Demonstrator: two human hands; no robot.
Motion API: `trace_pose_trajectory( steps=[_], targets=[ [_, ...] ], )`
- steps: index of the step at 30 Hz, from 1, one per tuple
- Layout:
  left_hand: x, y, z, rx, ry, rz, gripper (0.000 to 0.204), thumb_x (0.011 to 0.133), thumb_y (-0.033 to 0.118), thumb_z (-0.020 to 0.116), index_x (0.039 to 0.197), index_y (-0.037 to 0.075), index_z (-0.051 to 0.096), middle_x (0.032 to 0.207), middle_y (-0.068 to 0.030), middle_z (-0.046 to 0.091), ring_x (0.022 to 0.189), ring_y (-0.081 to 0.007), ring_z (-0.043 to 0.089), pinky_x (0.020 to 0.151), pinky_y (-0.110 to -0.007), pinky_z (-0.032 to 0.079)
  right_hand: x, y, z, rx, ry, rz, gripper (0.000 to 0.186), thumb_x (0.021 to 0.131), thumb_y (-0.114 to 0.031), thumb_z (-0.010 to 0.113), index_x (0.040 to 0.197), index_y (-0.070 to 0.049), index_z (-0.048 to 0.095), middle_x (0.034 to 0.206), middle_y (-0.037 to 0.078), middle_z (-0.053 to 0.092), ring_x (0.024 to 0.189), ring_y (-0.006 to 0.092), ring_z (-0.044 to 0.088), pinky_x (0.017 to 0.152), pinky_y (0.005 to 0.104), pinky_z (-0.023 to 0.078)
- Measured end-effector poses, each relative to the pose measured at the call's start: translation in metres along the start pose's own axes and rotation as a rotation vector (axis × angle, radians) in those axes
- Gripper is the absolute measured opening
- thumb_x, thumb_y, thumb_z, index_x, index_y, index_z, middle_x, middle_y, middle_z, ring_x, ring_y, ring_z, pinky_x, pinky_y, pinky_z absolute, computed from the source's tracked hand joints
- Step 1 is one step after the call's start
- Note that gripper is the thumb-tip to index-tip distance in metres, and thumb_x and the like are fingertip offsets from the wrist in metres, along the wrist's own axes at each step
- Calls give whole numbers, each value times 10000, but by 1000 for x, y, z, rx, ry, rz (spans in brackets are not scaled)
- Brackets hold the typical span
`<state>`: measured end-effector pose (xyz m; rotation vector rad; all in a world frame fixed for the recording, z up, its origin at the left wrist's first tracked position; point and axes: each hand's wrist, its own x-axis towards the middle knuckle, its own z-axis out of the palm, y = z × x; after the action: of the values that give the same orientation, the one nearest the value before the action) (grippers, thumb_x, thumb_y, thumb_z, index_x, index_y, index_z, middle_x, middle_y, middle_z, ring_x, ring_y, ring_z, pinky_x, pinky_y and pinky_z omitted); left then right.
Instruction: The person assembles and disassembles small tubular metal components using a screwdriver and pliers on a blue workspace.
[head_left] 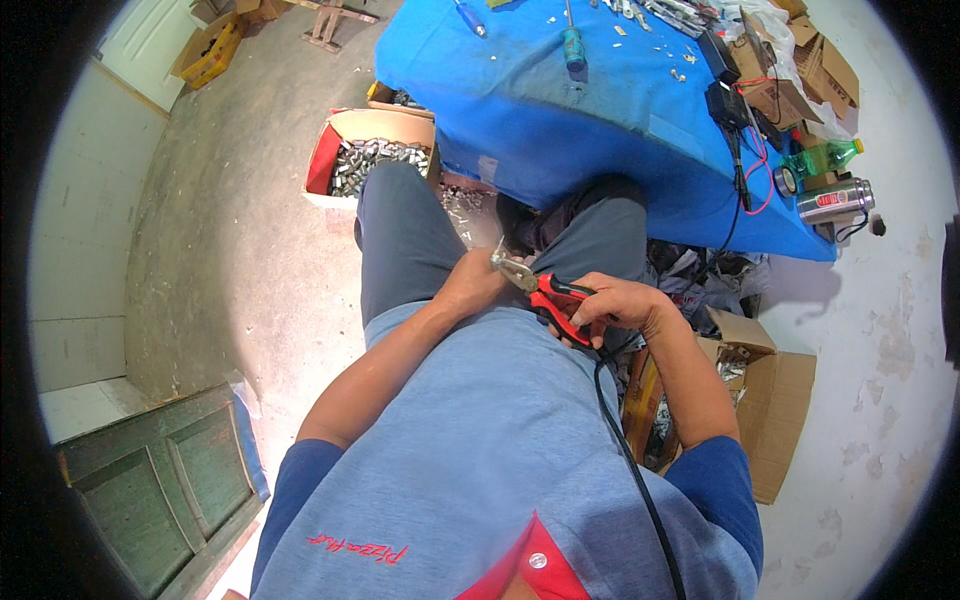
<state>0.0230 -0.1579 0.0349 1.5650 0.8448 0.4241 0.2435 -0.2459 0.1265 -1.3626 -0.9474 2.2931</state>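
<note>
My right hand (pixel 622 302) is wrapped round the red and black handles of a pair of pliers (pixel 566 310). The jaws point left and meet a small silvery metal piece (pixel 499 254) above my lap. Closed around the lower end of that piece is my left hand (pixel 472 284), its fingertips partly hidden from view. The piece is too small to name its kind. Both hands are between my thighs, just in front of my blue shirt.
A blue-covered table (pixel 480 90) stands ahead, with a screwdriver (pixel 573 48), a steel flask (pixel 835 201) and a green bottle (pixel 822 158) on it. A carton of metal parts (pixel 318 180) sits left of my knee; an opened cardboard box (pixel 785 410) is at right. A black cord (pixel 632 455) crosses my shirt.
</note>
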Motion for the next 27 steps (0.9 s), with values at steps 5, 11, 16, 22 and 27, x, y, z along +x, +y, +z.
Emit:
trace_pose_trajectory(
  steps=[5,11,16,22,27],
  targets=[
    [0,-2,-1,19,-32,14,229,893,195,592,970,10,702,875,-153,713,816,-232,685,741,-358,508,-1,1,2,55,-18,-20,453,704,-190,648,1107,15,622,924,100,691,729,138,670,494,234,547],
    [0,-3,0,18,-40,33,217,876,186,592,951,15,703,863,-169,709,802,-260,689,731,-368,508,-1,1,1,70,-22,-15,475,698,-193,658,1123,17,617,935,106,694,732,139,675,495,236,552],
    [-2,5,-2,75,-50,-3,106,890,74,585,922,-2,653,801,-65,672,764,-130,597,710,-315,489,0,4,-1,79,-29,-15,476,693,-197,662,1114,20,620,921,104,695,724,142,678,489,236,550],
    [-3,7,-1,23,-19,2,115,897,90,593,919,-7,652,791,-65,671,760,-124,595,700,-316,487,-2,5,-2,50,-26,-3,468,697,-193,656,1110,24,620,920,108,695,717,149,676,487,237,548],
    [-2,1,2,8,-1,6,127,919,107,591,918,-7,647,792,-46,663,764,-104,578,702,-304,482,-4,5,-2,51,-29,4,479,704,-193,651,1129,25,613,931,111,694,724,148,673,494,236,550]
  ],
)
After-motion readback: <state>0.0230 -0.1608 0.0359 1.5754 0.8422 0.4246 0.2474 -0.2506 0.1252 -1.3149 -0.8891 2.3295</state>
